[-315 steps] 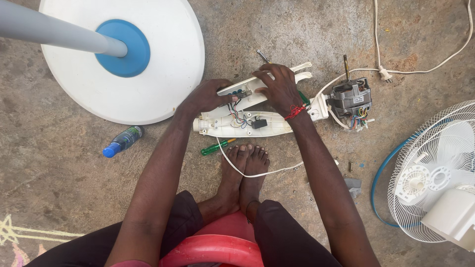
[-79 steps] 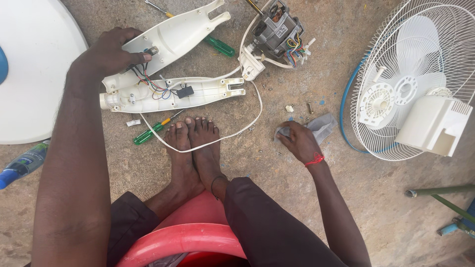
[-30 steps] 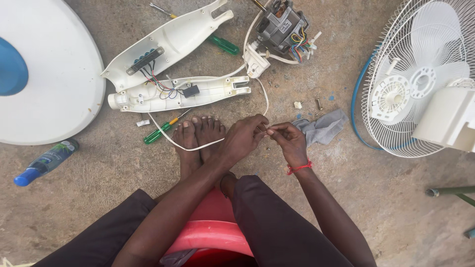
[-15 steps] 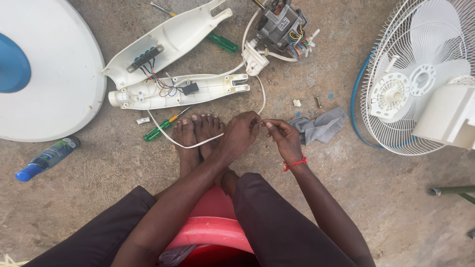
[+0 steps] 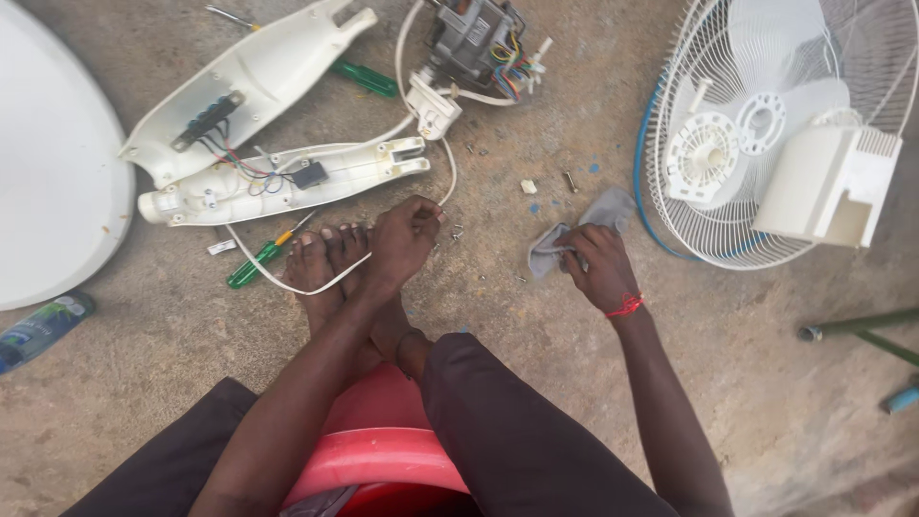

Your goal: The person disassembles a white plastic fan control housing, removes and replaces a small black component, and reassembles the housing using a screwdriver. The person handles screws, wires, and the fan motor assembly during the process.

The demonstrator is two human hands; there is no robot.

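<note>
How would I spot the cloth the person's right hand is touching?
Start at the big white fan cage on the right. Just left of its blue rim, on the concrete, lies a crumpled grey cloth under the right hand. It is the only soft thing among screws and plastic.

A crumpled grey cloth [image 5: 586, 224] is lying on the concrete floor at centre right of the frame, partly covered by fingers.

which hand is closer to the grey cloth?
Right. The right hand rests on the grey cloth; the left hand is apart from it, over by the feet, closed around the white cord.
</note>
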